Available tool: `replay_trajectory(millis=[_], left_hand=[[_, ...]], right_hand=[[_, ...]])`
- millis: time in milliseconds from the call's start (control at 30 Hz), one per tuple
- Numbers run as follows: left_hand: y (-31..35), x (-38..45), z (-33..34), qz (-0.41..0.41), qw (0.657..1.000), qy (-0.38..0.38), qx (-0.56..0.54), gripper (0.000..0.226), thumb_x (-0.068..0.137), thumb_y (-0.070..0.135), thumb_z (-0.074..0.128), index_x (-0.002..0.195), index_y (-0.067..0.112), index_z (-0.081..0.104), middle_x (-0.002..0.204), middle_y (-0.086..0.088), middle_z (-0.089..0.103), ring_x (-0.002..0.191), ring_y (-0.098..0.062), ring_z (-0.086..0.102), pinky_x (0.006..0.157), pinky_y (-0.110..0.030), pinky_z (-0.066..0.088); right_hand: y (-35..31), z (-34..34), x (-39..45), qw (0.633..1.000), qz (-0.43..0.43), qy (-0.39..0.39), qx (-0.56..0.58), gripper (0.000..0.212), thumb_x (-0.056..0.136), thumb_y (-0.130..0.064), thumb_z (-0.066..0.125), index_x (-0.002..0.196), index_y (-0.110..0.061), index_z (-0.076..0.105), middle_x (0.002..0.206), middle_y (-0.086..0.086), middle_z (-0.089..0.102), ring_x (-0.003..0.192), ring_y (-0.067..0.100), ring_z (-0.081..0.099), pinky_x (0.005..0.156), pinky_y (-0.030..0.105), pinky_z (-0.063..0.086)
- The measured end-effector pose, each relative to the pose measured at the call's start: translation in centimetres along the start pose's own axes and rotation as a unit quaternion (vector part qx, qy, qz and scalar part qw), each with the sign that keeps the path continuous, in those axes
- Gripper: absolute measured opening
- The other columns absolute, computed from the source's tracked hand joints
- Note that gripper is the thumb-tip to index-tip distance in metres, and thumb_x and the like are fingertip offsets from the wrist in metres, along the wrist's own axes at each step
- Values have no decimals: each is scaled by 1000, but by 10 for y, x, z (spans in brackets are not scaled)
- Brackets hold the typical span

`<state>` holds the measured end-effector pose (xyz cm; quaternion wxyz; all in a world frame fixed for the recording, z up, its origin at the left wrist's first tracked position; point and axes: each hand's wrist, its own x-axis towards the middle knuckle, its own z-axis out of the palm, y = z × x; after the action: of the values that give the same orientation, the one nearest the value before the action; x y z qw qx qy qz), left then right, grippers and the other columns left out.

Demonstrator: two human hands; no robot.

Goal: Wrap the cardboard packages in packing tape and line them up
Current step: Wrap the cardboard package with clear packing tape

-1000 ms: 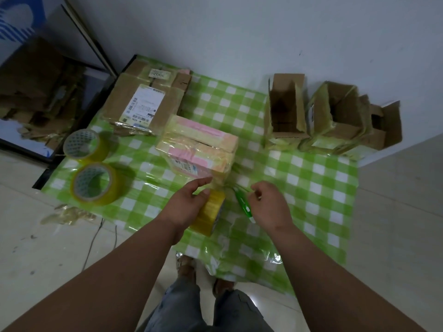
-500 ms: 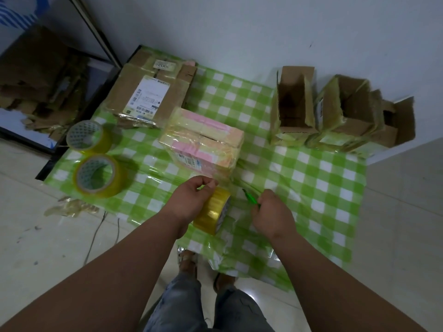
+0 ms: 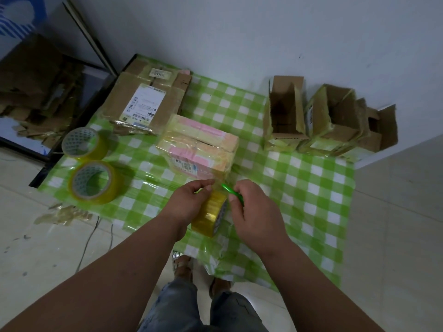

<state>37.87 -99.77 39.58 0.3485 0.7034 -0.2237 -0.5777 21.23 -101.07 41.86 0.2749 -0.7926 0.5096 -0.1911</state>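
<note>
A pink and yellow package (image 3: pixel 199 146) wrapped in clear tape lies in the middle of the green checked table (image 3: pixel 311 188). Just in front of it my left hand (image 3: pixel 189 202) grips a yellowish tape roll (image 3: pixel 211 213) held on edge. A strip of tape runs from the roll up to the package's near corner. My right hand (image 3: pixel 254 212) holds a small green cutter (image 3: pixel 231 192) whose tip points at that strip, right beside the left hand.
Two more tape rolls (image 3: pixel 92 182) lie at the table's left. A flat brown labelled box (image 3: pixel 146 106) sits at the back left. Several open taped cartons (image 3: pixel 323 121) stand in a row at the back right against the wall. Tape scraps (image 3: pixel 64 214) lie on the floor.
My right hand with the green cutter has moved left and up to the tape strip next to the roll. The left hand has kept its grip on the roll.
</note>
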Motion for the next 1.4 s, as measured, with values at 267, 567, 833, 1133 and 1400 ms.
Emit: replay_trajectory(millis=[267,567,833,1133,1400], left_hand=[[2,0,1,-2,1000,1,-17,16,93,35,64,108,39,71,101,9,73,97,-15,68,90,-41,55],[13,4,4,-2,1000,18,6,10,91,33,67,85,31,74,88,7,74,93,-20,68,84,-36,54],[15,5,7,-15,999,28,32,13,93,25,64,86,24,75,89,-1,74,87,-23,69,71,-29,52],[23,12,4,42,986,28,160,16,91,29,67,77,37,66,80,14,67,74,-6,62,58,-20,48],[26,22,6,61,968,33,240,18,91,32,66,76,41,60,84,15,57,77,-8,54,73,-28,46]], right_hand=[[-8,2,15,997,14,-16,-79,14,97,-31,51,104,-19,52,92,-1,48,67,25,51,53,30,29],[-15,2,28,995,36,-39,-84,11,97,-32,49,99,-21,49,87,-6,37,65,20,39,52,30,23],[-20,3,35,994,41,-57,-83,13,98,-32,49,104,-21,50,87,-2,39,68,22,41,57,31,31],[-14,-4,36,993,40,-52,-94,9,93,-29,53,98,-21,54,79,-4,39,66,24,44,56,30,29],[-9,-7,32,992,47,-33,-114,9,90,-28,53,93,-21,55,76,-3,38,70,31,57,55,31,31]])
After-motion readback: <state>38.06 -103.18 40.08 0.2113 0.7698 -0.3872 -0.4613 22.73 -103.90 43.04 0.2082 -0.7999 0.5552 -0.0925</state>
